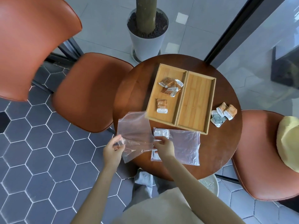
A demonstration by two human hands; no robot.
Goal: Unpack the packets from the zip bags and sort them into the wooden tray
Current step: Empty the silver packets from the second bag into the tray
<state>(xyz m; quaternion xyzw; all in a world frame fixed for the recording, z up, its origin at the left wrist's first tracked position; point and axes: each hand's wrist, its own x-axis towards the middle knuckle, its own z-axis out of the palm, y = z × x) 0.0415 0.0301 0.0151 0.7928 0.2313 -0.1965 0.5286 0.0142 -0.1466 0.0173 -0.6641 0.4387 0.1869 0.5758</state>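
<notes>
A two-compartment wooden tray (186,97) lies on the round brown table (134,88). Its left compartment holds several orange packets (171,86) and one apart (161,106); the right compartment is bare. My left hand (113,151) and my right hand (165,147) both pinch the near edge of a clear zip bag (134,133) that hangs over the table's left edge. A second zip bag (184,146) lies flat to the right, with whitish packets (161,132) at its left end. Loose orange and grey packets (224,113) sit right of the tray.
Orange chairs stand left (84,91) and right (258,156) of the table; the right one carries a pale yellow hat (289,143). A white plant pot (147,36) stands behind the table. A glass wall (258,38) runs along the right. Hexagon floor tiles lie below.
</notes>
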